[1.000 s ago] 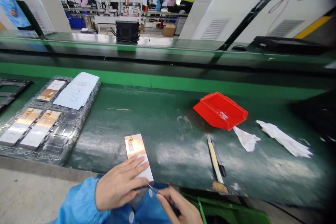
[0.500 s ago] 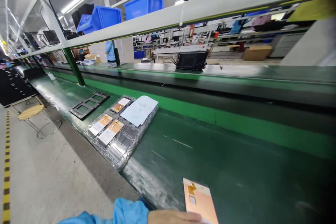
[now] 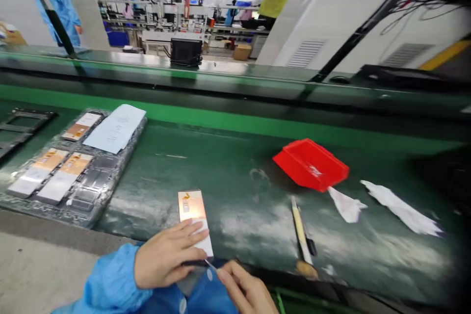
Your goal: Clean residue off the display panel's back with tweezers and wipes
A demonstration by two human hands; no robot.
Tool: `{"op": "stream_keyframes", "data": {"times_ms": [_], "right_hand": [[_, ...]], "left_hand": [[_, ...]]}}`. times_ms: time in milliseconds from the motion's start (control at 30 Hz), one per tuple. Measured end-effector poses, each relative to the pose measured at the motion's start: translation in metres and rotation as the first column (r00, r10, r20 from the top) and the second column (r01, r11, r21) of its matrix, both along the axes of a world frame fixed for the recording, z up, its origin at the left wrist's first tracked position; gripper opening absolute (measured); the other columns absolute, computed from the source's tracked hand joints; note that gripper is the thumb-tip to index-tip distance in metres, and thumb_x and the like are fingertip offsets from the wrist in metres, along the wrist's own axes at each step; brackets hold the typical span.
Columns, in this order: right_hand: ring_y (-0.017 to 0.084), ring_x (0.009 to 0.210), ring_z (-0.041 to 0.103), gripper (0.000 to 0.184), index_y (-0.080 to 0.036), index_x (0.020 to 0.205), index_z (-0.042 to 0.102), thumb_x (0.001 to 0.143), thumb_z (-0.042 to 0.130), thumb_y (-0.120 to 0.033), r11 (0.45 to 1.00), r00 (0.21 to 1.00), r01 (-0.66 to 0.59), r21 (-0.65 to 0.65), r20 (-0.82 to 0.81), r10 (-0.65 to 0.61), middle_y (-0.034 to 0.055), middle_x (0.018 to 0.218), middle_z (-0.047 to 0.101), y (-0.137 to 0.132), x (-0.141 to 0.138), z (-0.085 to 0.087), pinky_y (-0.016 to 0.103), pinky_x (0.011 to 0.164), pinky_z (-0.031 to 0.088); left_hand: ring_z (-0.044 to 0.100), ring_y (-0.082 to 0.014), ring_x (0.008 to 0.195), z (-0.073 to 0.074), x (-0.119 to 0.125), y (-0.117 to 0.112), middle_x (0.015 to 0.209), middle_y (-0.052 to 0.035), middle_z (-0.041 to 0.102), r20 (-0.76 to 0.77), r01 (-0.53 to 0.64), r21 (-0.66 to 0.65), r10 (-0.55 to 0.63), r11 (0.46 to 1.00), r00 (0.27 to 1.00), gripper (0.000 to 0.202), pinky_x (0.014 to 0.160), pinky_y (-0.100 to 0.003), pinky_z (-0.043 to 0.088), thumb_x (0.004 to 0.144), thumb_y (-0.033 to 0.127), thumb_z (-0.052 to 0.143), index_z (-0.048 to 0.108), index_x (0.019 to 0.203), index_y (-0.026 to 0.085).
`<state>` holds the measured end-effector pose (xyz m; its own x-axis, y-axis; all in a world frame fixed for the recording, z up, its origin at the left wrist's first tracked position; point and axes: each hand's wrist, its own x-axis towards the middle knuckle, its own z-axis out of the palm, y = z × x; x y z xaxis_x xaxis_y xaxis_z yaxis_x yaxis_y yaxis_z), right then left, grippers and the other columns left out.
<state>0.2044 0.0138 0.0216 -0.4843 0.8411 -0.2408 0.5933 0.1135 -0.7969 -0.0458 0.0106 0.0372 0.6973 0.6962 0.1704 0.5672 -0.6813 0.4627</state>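
Note:
A flat phone-screen-like panel (image 3: pixel 192 206), copper-coloured with a white part, lies near the front edge of the green bench. My left hand (image 3: pixel 172 255) rests over its near half, fingers stretched out and slightly spread, pressing on it. At the panel's near right corner, my right hand (image 3: pixel 248 287) pinches a thin pointed metal tool (image 3: pixel 211 265); its tip is at the corner by my left fingertips. Most of the tool is hidden in my fingers, so its exact kind cannot be made out.
To the left a clear plastic tray (image 3: pixel 125 157) carries several similar panels and a handwritten paper (image 3: pixel 116 130), beside a black frame (image 3: pixel 27 127). On the right lie a red bin (image 3: pixel 312 164), a brush-like tool (image 3: pixel 300 230) and crumpled white wipes (image 3: pixel 401 206). A person (image 3: pixel 62 10) stands beyond the bench.
The view has swung right and down. My right hand with the thin tool, the red bin and wipes have come into sight. My left hand still lies on the panel.

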Motion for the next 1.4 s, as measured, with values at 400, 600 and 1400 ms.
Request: {"op": "stream_keyframes", "data": {"times_ms": [400,600,1400], "right_hand": [[0.015,0.069,0.058,0.030,-0.023,0.078,0.051,0.099,0.037,-0.039,0.989,1.000,-0.024,0.146,-0.005,0.025,-0.0006,0.075,0.058,-0.007,-0.005,0.016,0.021,0.064,0.042],[0.013,0.065,0.057,0.033,-0.023,0.073,0.047,0.100,0.035,-0.037,0.996,0.997,-0.048,0.079,0.067,0.043,-0.0033,0.067,0.055,-0.002,-0.006,0.016,0.020,0.061,0.039],[0.012,0.057,0.054,0.014,-0.024,0.084,0.054,0.092,0.053,-0.035,0.994,0.991,-0.104,0.030,0.086,0.101,-0.0073,0.059,0.054,0.004,-0.008,0.025,0.019,0.054,0.035]], "left_hand": [[0.022,-0.0241,0.144,-0.004,-0.003,-0.004,0.155,-0.0075,0.027,0.022,-0.091,-0.077,0.093,0.993,0.995,0.067,0.116,-0.045,0.028,0.088,0.014,0.050,0.021,0.148,0.021],[0.016,-0.0260,0.145,-0.003,-0.004,-0.006,0.156,-0.0062,0.024,0.001,-0.122,-0.120,0.123,0.985,0.992,0.072,0.116,-0.048,0.026,0.087,0.012,0.052,0.018,0.149,0.024],[0.025,-0.0261,0.143,0.001,-0.007,0.002,0.155,-0.0065,0.025,0.041,-0.062,-0.134,0.068,0.989,0.997,0.073,0.117,-0.050,0.024,0.086,0.010,0.050,0.017,0.149,0.024]]}}
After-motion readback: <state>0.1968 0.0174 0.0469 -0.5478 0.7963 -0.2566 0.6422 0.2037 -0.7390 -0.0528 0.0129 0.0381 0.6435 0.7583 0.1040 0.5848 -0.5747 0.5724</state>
